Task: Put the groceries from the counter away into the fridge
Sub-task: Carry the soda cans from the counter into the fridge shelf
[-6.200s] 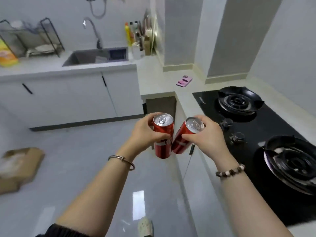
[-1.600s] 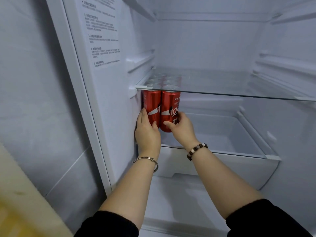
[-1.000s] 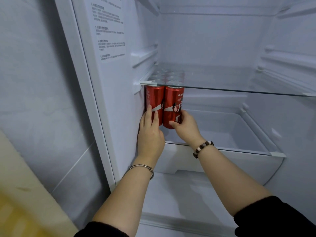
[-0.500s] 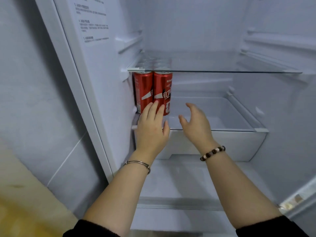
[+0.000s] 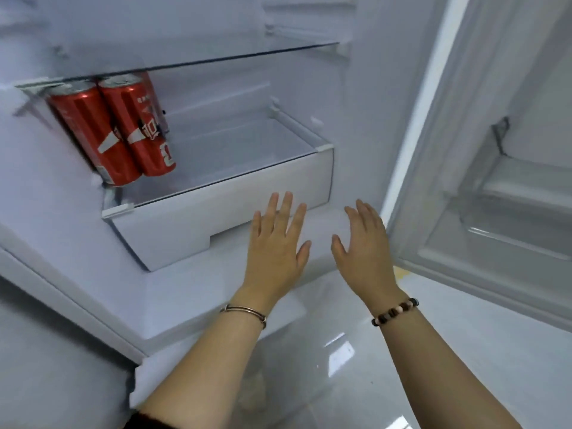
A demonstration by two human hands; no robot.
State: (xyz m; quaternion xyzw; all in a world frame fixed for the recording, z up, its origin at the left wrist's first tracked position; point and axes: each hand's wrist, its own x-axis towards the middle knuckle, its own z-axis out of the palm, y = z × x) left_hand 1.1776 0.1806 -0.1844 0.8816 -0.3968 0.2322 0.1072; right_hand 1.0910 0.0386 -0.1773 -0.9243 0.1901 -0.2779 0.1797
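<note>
Two red soda cans, the left can [image 5: 89,137] and the right can [image 5: 139,128], stand side by side at the left end of the glass cover over the white fridge drawer [image 5: 223,212], just under a glass shelf [image 5: 247,54]. More cans stand behind them, partly hidden. My left hand [image 5: 275,243] and my right hand [image 5: 365,246] hover empty in front of the drawer, to the right of the cans and below them, fingers spread, touching nothing.
The open fridge door [image 5: 495,181] with its clear door bins stands at the right, close to my right hand. The glossy pale floor [image 5: 340,351] lies below. The fridge's left inner wall [image 5: 37,187] borders the cans.
Both hands have let go of the cans and pulled back down and to the right. The view has swung right, so the fridge door now shows.
</note>
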